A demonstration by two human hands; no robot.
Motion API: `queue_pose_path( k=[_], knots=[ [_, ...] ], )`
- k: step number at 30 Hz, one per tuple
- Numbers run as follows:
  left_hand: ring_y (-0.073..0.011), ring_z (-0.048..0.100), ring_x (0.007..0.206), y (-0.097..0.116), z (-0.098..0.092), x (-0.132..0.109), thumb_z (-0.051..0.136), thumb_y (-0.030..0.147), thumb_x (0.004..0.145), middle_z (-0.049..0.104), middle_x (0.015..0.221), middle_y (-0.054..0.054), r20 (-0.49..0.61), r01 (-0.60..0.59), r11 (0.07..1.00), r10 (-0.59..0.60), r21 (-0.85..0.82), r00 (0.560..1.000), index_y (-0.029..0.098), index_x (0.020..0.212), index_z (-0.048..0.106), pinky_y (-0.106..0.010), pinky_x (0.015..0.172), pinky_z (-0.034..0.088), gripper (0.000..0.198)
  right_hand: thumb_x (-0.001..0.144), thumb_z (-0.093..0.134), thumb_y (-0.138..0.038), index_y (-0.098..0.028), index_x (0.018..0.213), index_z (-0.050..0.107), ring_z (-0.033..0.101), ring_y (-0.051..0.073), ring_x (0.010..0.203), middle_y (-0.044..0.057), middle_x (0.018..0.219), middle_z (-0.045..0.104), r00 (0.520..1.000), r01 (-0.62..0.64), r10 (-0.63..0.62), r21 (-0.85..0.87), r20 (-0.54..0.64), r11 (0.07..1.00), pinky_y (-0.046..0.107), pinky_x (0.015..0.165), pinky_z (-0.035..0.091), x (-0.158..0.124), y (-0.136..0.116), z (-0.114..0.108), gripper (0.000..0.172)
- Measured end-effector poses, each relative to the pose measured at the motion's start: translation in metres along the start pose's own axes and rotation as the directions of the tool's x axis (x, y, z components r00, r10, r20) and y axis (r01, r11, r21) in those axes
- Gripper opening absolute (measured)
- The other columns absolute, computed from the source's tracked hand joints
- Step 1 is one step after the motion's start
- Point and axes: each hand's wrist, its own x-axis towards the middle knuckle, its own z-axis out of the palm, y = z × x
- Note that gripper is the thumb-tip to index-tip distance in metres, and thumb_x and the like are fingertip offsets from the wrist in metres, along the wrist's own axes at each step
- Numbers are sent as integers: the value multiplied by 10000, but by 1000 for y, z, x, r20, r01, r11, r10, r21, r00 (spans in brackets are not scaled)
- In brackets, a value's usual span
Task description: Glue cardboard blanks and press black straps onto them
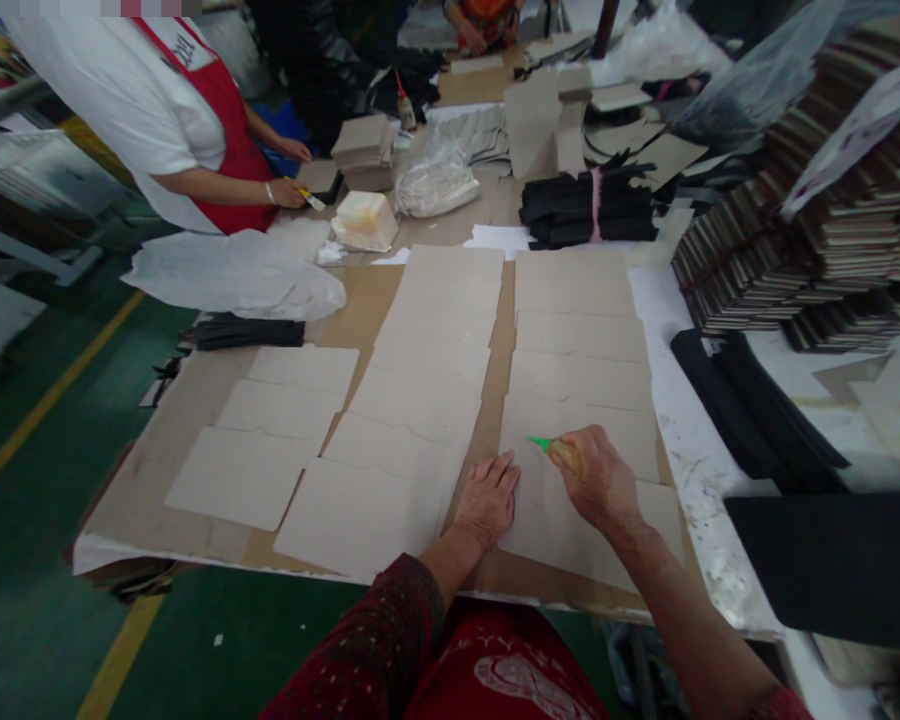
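Observation:
Grey-beige boards lie in overlapping columns on the table: a right column (581,375), a middle column (401,410) and a shorter left column (240,465). My right hand (604,485) is wrapped round a small yellowish squeeze bottle (566,457), which looks like a glue bottle. Its green nozzle points left, low over a board in the right column; I cannot tell whether the tip touches. My left hand (487,502) rests flat, fingers stretched out, at the left edge of that column's near boards. Nothing shows in it.
Across the table, a co-worker in a red apron (236,150) holds a brush (311,198). Black strips (592,208) lie tied at the back. Stacked boards (832,220) rise at the right, with a black sheet (840,565) nearer me. A plastic bag (232,275) covers the left back corner.

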Motion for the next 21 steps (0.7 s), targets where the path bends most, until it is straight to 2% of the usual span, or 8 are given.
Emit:
queue_pose_path(
  k=[4,9,15,21],
  knots=[
    [-288,444,1282,-1,1,0,529,145,885,474,1506,-53,3,-2,1000,2,3,1000,233,1297,575,-494,1047,430,424,964,489,-333,-236,952,547,563,205,837,62,965,571,998,54,-50,-118,35,991,302,641,400,9,-8,-7,114],
    [-294,442,1286,-1,0,1,527,151,890,477,1502,-51,11,-3,1000,3,0,1000,223,1295,576,-494,1049,426,414,951,501,-317,-241,951,541,556,192,801,52,969,579,998,28,-18,-169,64,985,298,607,359,15,-5,-17,86],
    [-297,436,1293,0,-2,1,530,154,889,464,1513,-47,16,4,1000,-4,-1,1000,226,1297,577,-498,1064,417,417,921,548,-345,-252,964,541,564,188,791,31,970,566,995,-11,18,-77,94,997,301,607,376,8,5,-18,103],
    [-293,436,1288,0,-2,0,528,148,883,480,1501,-46,11,8,1000,-8,2,1000,226,1295,580,-500,1064,417,423,928,522,-385,-249,992,548,574,201,818,50,986,569,999,-35,35,14,25,999,313,633,428,-1,7,-3,153]
  ],
)
